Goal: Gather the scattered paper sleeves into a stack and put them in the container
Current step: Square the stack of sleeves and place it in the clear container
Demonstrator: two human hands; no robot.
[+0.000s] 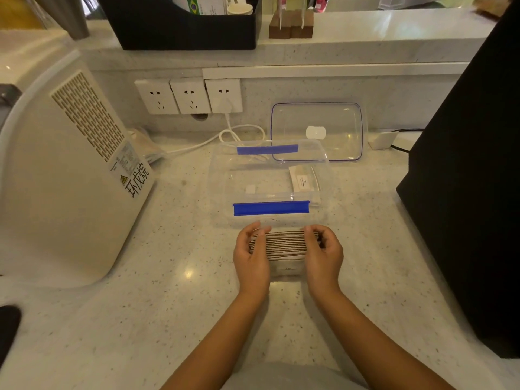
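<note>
Both hands meet at the lower middle of the frame, the left hand and the right hand pressed inward against the two ends of a stack of paper sleeves, fingers curled over its top edges so the bundle is squeezed between the palms. It stands on edge on the speckled pale surface, just in front of the container.

Largest of the surroundings, a cream machine with a perforated vent fills the left side (black characters are printed on its lower corner), while a black box rises along the right edge. Across the top of the frame a black tray sits on a raised ledge.

At centre lies the clear container with blue clips on its near and far rims; one or more paper sleeves lie inside it at the right end. Its clear lid leans against the back wall behind it. Three white sockets sit to the upper left of the lid, a white cable looping down from the rightmost one.
</note>
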